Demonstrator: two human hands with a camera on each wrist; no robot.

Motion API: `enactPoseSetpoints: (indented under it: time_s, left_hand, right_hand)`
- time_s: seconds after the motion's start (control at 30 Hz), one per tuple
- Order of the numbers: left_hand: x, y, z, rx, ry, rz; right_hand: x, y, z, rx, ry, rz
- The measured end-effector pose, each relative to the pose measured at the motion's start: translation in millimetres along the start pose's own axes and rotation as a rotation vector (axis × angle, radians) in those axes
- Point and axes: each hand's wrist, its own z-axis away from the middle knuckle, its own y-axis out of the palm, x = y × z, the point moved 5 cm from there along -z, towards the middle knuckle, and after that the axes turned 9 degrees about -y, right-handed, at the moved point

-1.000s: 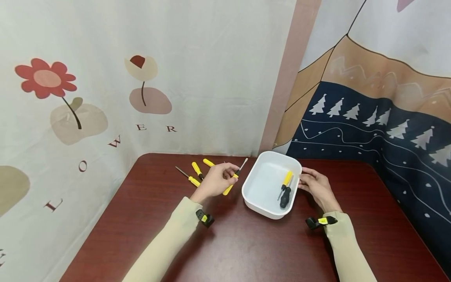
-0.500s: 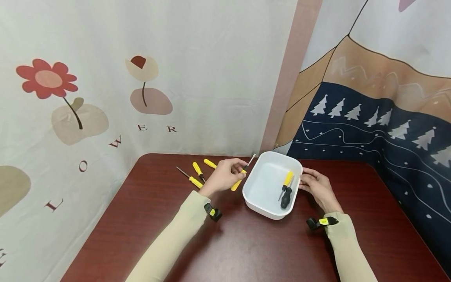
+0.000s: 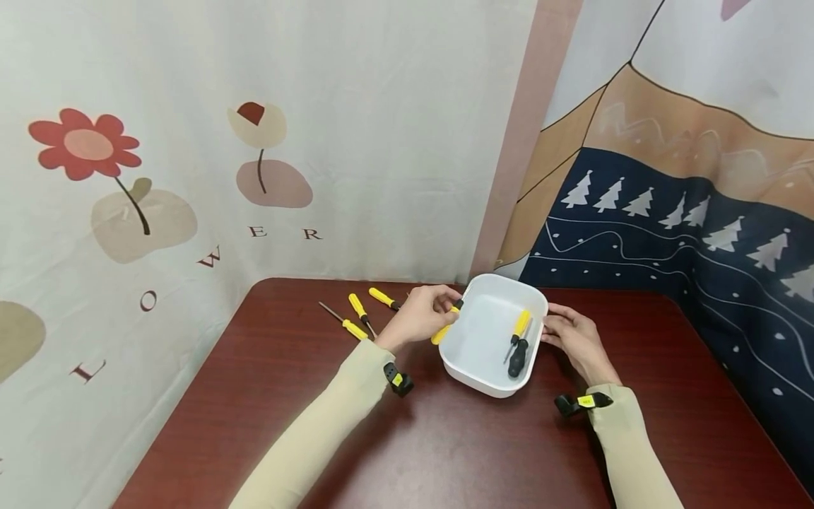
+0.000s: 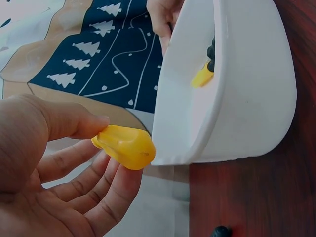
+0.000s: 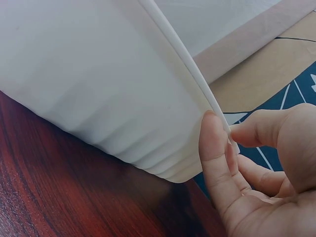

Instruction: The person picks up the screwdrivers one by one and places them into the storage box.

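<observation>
Your right hand point(image 3: 575, 343) grips the tub point(image 3: 477, 378); near its rim, your left hand point(image 3: 416, 314) pinches a screwdriver point(image 3: 440, 335), likely light: hold the handle point(image 4: 131, 148).

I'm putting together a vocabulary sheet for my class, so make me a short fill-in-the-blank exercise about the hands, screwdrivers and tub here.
1. The left hand pinches a screwdriver with a ____ handle.
2. The right hand holds the rim of a tub whose colour is ____.
3. Inside the tub, a yellow-handled screwdriver lies beside a second screwdriver whose handle is ____.
4. In the head view, ____ yellow-handled screwdrivers are visible on the table.

Missing words: yellow; white; black; three.
</observation>
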Motion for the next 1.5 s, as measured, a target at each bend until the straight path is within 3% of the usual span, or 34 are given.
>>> enactPoseSetpoints:
  time_s: [0.43, 0.9, 1.5]
  left_hand:
    - [-14.9, 15.9, -13.5, 0.036, -0.008, -0.036]
    - [-24.1, 28.5, -26.7, 0.07, -0.097, -0.102]
    - [-23.7, 52.9, -46.6, 0.15, -0.19, -0.113]
  right_hand:
    - [1, -2, 3.0, -0.009, 0.0, 0.001]
    - [2, -2, 2.1, -0.002, 0.001, -0.003]
    - [2, -1, -0.7, 0.006, -0.004, -0.038]
